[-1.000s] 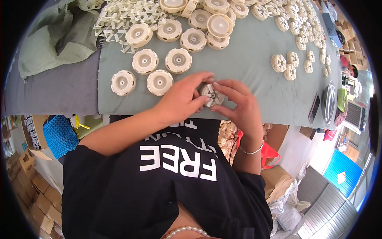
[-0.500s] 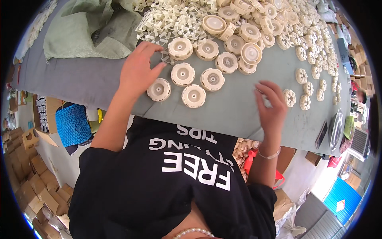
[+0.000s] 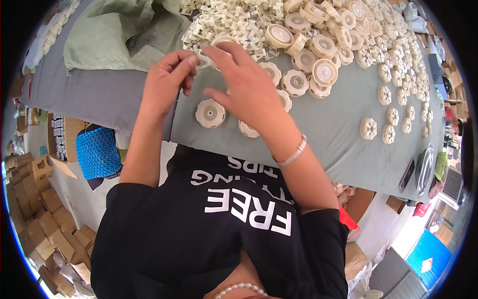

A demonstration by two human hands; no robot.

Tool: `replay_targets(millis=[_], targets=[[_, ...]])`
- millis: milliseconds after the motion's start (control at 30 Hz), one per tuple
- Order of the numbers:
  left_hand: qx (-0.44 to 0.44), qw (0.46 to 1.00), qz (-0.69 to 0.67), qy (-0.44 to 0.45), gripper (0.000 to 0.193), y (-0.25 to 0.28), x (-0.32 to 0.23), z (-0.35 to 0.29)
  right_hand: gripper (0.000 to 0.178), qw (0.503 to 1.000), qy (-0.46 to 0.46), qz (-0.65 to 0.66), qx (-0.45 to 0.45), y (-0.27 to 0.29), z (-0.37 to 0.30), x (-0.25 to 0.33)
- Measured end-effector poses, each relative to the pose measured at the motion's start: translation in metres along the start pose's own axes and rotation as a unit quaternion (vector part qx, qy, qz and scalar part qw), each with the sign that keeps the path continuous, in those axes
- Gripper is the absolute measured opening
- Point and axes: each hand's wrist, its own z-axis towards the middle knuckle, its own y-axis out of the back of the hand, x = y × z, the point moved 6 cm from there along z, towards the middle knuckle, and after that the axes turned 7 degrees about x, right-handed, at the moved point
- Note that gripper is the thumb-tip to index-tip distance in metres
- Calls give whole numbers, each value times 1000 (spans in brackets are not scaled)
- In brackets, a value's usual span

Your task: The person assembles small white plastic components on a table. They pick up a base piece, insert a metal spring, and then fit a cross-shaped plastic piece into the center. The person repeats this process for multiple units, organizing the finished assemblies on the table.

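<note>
My left hand (image 3: 169, 79) pinches a small white plastic clip (image 3: 203, 61), partly covered by the fingers, at the near edge of a heap of similar clips (image 3: 226, 22). Close by on the right, my right hand (image 3: 249, 84) hovers over several cream round discs, thumb and fingers spread, with the index fingertip near the clip. Whether that fingertip touches it I cannot tell. One disc (image 3: 210, 113) lies in full view below the hands. Another disc (image 3: 247, 129) shows only partly under my right wrist, and more are half covered by the right hand.
Cream discs are piled at the back, around a disc (image 3: 325, 72) with a raised rim. Smaller slotted discs (image 3: 368, 128) spread along the right. A grey-green sack (image 3: 114, 45) lies at back left. A phone (image 3: 407, 175) rests near the table's right edge.
My right hand has swung left from the table's right part to over the discs beside my left hand. The left hand has lifted a clip off the table. The view has shifted slightly.
</note>
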Motion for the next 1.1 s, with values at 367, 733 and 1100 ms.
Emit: replay_targets(millis=[367, 733, 1100], targets=[[-149, 964, 68, -209, 23, -26, -38, 4, 21, 940, -89, 297, -145, 28, 55, -47], [193, 927, 276, -165, 41, -168, -5, -70, 31, 705, -289, 582, -285, 109, -173, -120], [118, 824, 543, -111, 64, -176, -18, -21, 65, 886, -413, 89, -191, 139, -250, -134]])
